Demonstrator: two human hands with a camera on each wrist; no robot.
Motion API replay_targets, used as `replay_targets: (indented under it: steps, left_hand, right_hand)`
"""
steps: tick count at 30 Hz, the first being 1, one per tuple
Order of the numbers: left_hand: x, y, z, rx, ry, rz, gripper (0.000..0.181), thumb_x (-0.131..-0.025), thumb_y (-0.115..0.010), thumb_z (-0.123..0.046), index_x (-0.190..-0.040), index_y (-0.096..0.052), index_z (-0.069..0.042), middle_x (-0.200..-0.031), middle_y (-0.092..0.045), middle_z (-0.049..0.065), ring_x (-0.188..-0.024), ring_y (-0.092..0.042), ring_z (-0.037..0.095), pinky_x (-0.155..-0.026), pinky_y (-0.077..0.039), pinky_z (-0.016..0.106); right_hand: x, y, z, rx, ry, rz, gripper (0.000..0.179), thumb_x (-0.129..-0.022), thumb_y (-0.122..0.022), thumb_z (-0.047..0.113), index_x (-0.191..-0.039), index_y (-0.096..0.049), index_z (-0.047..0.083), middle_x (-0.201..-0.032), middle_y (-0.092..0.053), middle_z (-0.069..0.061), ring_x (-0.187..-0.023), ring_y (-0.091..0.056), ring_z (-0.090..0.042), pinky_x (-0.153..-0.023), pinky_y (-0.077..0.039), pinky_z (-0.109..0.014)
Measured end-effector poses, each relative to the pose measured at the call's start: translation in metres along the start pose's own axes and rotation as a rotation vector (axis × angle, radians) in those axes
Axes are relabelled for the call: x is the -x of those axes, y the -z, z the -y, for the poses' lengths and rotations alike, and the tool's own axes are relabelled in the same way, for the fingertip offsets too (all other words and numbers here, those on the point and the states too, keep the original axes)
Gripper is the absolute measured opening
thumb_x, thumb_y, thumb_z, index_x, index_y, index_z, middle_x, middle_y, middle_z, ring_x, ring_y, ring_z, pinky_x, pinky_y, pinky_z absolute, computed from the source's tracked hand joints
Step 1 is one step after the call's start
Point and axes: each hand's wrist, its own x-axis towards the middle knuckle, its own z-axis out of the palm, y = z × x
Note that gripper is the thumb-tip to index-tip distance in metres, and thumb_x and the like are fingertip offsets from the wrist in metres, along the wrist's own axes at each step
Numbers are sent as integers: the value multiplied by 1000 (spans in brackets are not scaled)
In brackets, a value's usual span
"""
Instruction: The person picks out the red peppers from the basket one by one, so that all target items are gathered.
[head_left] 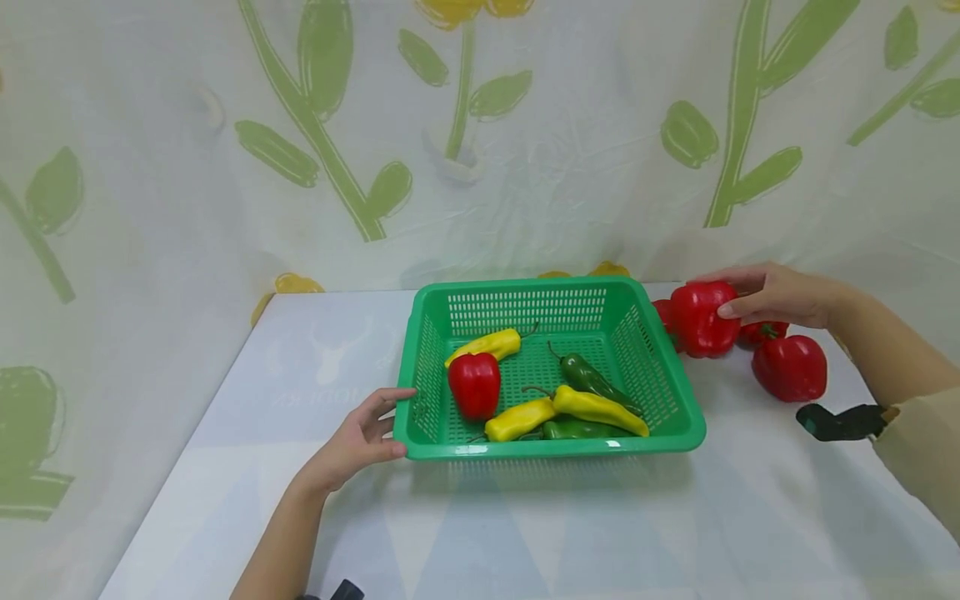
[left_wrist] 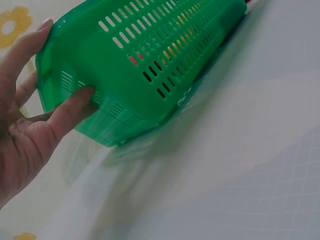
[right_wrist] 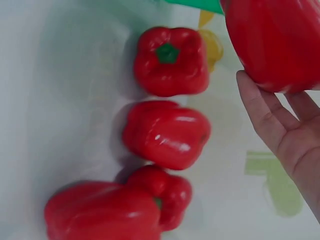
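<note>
A green plastic basket (head_left: 551,450) holds one red bell pepper (head_left: 475,386), several long yellow peppers (head_left: 600,408) and green peppers (head_left: 587,375). My left hand (head_left: 360,442) touches the basket's left end; in the left wrist view, its outstretched fingers (left_wrist: 67,110) lie against the rim and outer wall. Beyond the basket's right side, my right hand (head_left: 787,293) grips a red bell pepper (head_left: 703,320) above the table. Seen from the right wrist, that pepper (right_wrist: 280,40) is at the top right, with fingertips against its surface.
More red bell peppers lie on the table to the right, including one nearest the front (head_left: 790,368) and one with its green stem facing up (right_wrist: 170,62). The white table (head_left: 525,533) meets a leaf-patterned curtain (head_left: 555,167) behind the basket.
</note>
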Motion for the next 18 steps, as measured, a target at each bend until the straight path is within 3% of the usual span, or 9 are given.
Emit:
replay_targets:
  steps: [12,18]
  left_hand:
    - [0,-1,0,11,-8,-3,67,-83,-70,-5,-139,-34,-1,-148,-22,26,-122,-48,29,-86,-53,28]
    - [0,-1,0,0,-4,-6,67,-83,-70,-6,-139,-34,-1,-148,-23,25,-124,-45,36,-86,-53,28]
  right_hand:
    - [17,-4,-34,19,-90,10,63,-80,-72,14,-134,-39,12,-131,-40,-21,-113,-45,-35,-80,-54,-47]
    - [21,-10,-47,58,-132,-6,72,-78,-74,17,-138,-36,6,-136,-34,-26,-120,-37,-45,-78,-55,-46]
